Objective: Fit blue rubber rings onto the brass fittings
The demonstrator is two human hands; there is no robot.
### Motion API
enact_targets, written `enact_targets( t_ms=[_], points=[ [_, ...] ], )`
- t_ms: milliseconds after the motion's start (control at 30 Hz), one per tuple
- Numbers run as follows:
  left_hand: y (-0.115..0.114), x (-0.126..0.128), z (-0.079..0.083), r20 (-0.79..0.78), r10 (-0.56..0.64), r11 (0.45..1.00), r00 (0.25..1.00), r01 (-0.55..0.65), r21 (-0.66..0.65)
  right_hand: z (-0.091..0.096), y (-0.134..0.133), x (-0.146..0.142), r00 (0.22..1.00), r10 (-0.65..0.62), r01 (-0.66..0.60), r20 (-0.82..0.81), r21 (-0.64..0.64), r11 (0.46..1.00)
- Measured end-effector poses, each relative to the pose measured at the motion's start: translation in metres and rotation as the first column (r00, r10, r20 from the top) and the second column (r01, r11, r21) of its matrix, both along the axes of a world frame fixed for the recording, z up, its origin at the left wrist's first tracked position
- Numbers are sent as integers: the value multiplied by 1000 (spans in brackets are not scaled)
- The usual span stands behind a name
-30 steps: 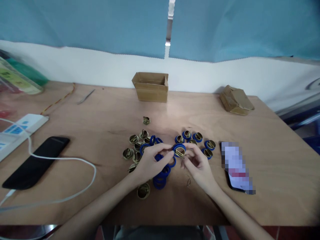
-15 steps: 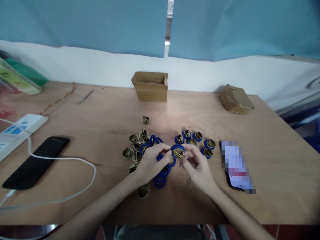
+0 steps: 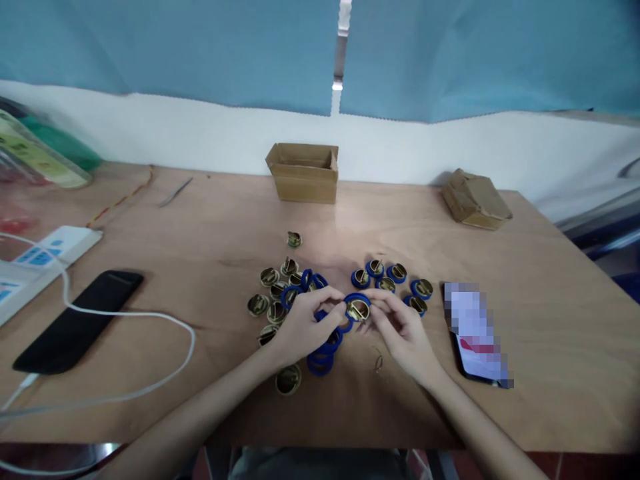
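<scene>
Brass clasp (image 3: 358, 311) faces up, crosswise in blue ring (image 3: 358, 296).

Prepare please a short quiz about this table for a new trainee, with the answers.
1. What do the left hand and right hand hold between them?
2. True or false: the white cable lies across the black phone.
3. Which is nearest the back edge of the table: A, the lit phone; B, the open cardboard box; C, the black phone?

Key: 1, a gold-coloured piece with a blue ring; 2, true; 3, B.
</scene>
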State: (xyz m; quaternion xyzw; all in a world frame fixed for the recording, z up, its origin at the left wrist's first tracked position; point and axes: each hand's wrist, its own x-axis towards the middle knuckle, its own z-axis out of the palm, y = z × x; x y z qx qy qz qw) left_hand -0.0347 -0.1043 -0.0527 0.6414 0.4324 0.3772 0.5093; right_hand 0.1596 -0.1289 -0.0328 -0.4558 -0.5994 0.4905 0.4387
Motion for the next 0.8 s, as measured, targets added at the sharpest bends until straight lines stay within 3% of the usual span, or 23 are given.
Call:
enact_targets(
  t_ms=[167,300,533,800],
  points=[
    [1,0,0,-17,8,1000,1000,-7,23,0,0,3,995,-29,18,98,114,993],
    [1,-1,6,20,-56,998,998,56,-3,1,-3,6,973,-74,31,217,198,980],
    [0,-3,8,-4,-128,992,992,128,0,2,-1,6,970,-38,-3,238,171,985],
    [-2,-2,6,49,-112,992,993,109,64,2,2,8,953,-54,18,299,121,993]
  ],
)
